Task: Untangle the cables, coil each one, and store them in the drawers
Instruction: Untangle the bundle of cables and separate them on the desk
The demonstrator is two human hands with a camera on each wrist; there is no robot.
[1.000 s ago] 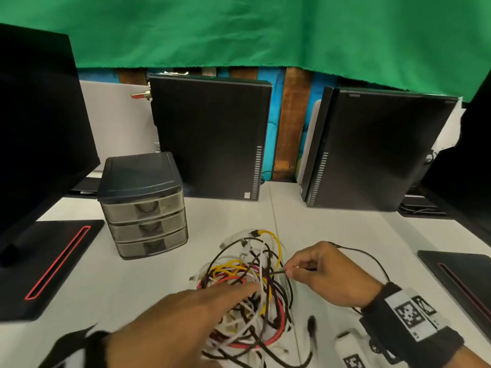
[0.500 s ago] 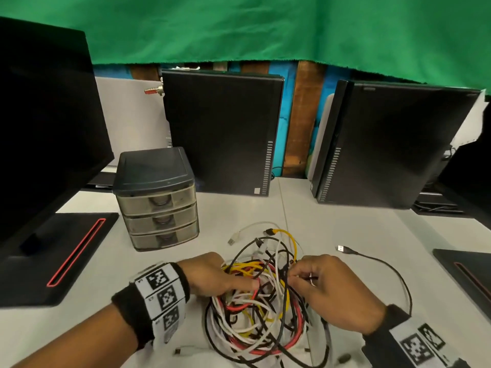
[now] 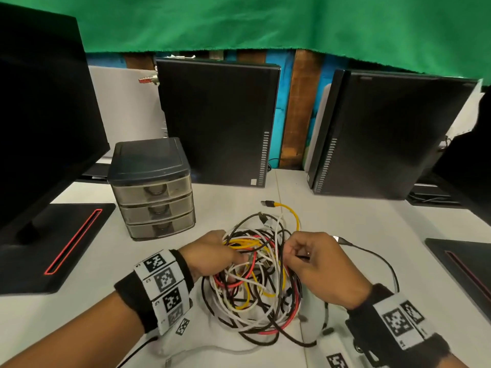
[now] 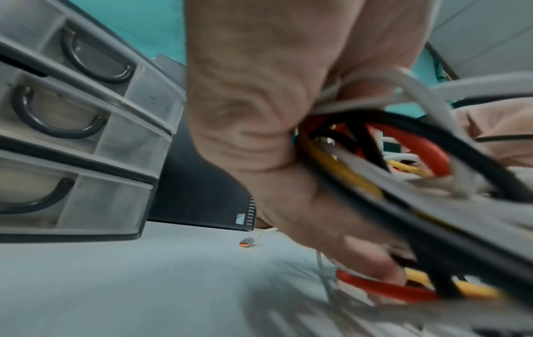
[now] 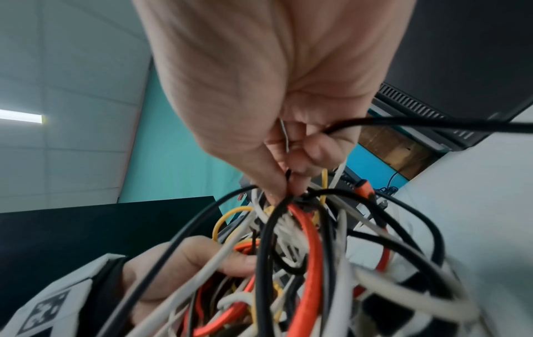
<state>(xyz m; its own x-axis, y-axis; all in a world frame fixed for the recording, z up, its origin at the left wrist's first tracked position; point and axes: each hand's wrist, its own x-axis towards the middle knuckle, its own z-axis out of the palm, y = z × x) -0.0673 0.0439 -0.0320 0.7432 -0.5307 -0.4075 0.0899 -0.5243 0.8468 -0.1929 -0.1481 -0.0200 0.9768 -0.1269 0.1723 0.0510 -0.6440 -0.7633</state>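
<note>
A tangle of black, white, red and yellow cables (image 3: 255, 285) lies on the white table (image 3: 345, 216) in front of me. My left hand (image 3: 212, 254) grips a bunch of cables (image 4: 360, 141) at the tangle's left side. My right hand (image 3: 308, 257) pinches a thin black cable (image 5: 432, 124) at the tangle's right side; that cable loops off to the right (image 3: 382, 261), with its plug (image 3: 338, 239) just behind the hand. A yellow cable's plug (image 3: 268, 203) sticks out at the back. The small three-drawer unit (image 3: 152, 187) stands left of the tangle, drawers closed.
Two black computer towers (image 3: 218, 123) (image 3: 390, 134) stand at the back of the table. A monitor (image 3: 39, 115) with its base (image 3: 53, 243) is on the left, another base (image 3: 467, 266) at right. A small orange-tipped plug (image 4: 247, 243) lies on the table.
My left hand has come up from the near edge and taken hold of the tangle's left side. My right hand stays pinched on the black cable, whose plug end has been drawn closer.
</note>
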